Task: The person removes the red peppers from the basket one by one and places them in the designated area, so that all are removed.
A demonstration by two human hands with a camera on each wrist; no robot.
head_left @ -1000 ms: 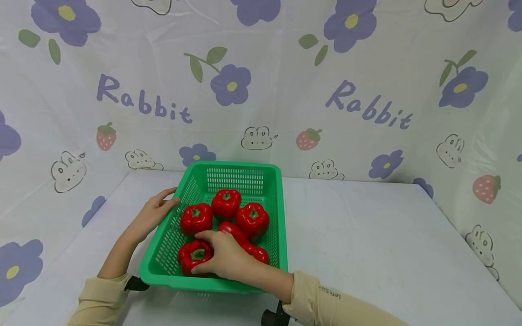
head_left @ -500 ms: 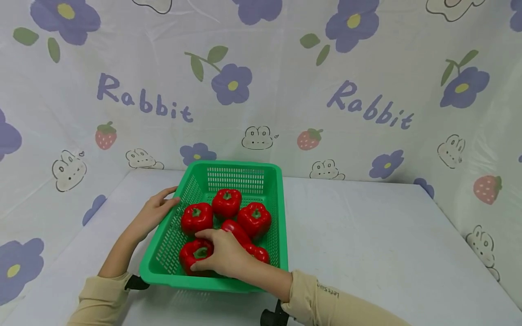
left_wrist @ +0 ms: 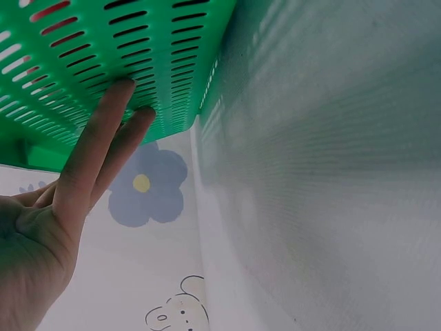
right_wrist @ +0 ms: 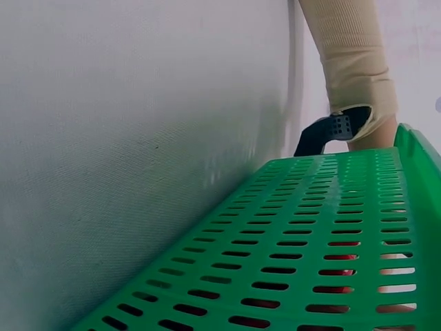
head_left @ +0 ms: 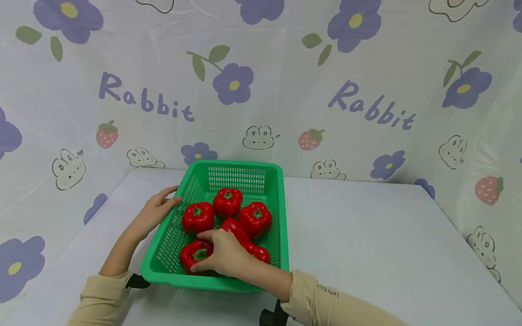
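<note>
Several red bell peppers lie in a green plastic basket (head_left: 285, 226). My right hand (head_left: 224, 253) reaches over the basket's front rim and grips the front-left bell pepper (head_left: 187, 256), thumb on its near side and fingers around the far side. Its green stem shows between them. My left hand (head_left: 152, 215) is at the basket's left side; in the left wrist view its straight fingers (left_wrist: 103, 141) touch the slotted outer wall (left_wrist: 148, 48). The right wrist view shows the basket's outer wall (right_wrist: 296, 241), with the right hand mostly hidden behind it.
Behind the held pepper sit a left pepper (head_left: 197, 218), a back pepper (head_left: 227, 203) and a right pepper (head_left: 255, 219). Another red pepper (head_left: 236, 230) is partly covered by the right hand. The basket stands on a white table (head_left: 359, 244), before a printed curtain (head_left: 285, 90).
The right-hand pepper has shifted slightly right since one second ago. Both hands keep almost the same place, and the right hand stays on the same bell pepper.
</note>
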